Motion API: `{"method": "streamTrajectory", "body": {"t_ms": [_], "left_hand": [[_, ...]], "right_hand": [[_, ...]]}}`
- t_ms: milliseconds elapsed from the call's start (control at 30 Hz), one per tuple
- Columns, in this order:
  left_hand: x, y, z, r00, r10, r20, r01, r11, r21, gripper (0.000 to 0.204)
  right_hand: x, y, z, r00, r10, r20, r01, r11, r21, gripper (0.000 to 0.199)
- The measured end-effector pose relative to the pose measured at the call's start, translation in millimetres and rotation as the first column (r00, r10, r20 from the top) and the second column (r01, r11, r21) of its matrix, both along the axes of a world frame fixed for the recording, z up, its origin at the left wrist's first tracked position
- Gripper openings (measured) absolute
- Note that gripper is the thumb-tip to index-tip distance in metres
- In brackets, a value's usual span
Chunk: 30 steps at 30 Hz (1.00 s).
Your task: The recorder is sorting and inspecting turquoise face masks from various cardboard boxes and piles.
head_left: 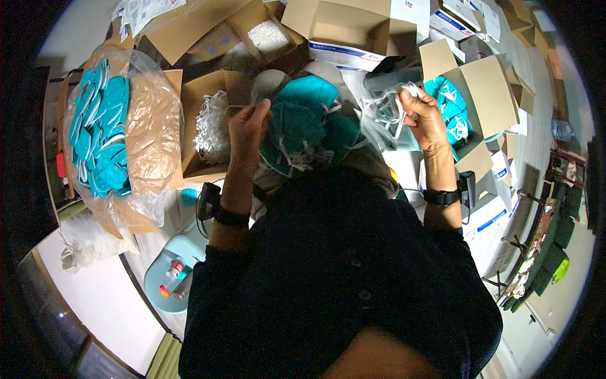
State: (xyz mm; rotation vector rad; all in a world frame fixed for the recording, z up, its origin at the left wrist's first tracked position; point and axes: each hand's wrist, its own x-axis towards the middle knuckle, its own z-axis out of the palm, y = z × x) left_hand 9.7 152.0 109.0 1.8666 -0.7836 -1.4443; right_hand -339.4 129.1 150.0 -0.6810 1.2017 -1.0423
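Several teal face masks (297, 126) with white straps lie in a pile on my lap. At the pile's left edge is my left hand (250, 129), raised with thumb and fingers pinched together. What sits in that pinch is too small to make out. To the right of the pile my right hand (426, 120) is closed on a bunch of white straps (392, 112). Clear plastic (382, 129) hangs around and below these straps. Part of the masks lies in shadow.
At left, a plastic-lined carton (151, 132) holds many teal masks (101, 139). Beside it stands a box of white straps (211, 129). A box (489, 85) at right holds strapped masks. More cartons (347, 28) stand ahead. A blue stool (161, 278) carries bottles.
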Motion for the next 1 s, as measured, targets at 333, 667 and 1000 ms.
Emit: {"method": "streamTrajectory", "body": {"t_ms": [333, 667, 1000], "left_hand": [[1.5, -3.8, -29.6, 0.636, -0.115, 0.763, 0.566, 0.742, -0.359, 0.029], [-31.7, -28.2, 50.5, 0.907, -0.362, 0.216, 0.419, 0.719, -0.555, 0.022], [-81.1, -25.2, 41.1, 0.963, -0.268, 0.038, 0.238, 0.773, -0.588, 0.017]], "right_hand": [[-3.7, 0.7, -3.1, 0.819, -0.215, -0.533, 0.084, 0.962, -0.259, 0.023], [39.7, 11.5, 15.5, 0.970, 0.166, -0.177, -0.215, 0.926, -0.311, 0.050], [64.0, -4.8, 35.4, 0.948, -0.051, -0.314, -0.065, 0.936, -0.347, 0.019]]}}
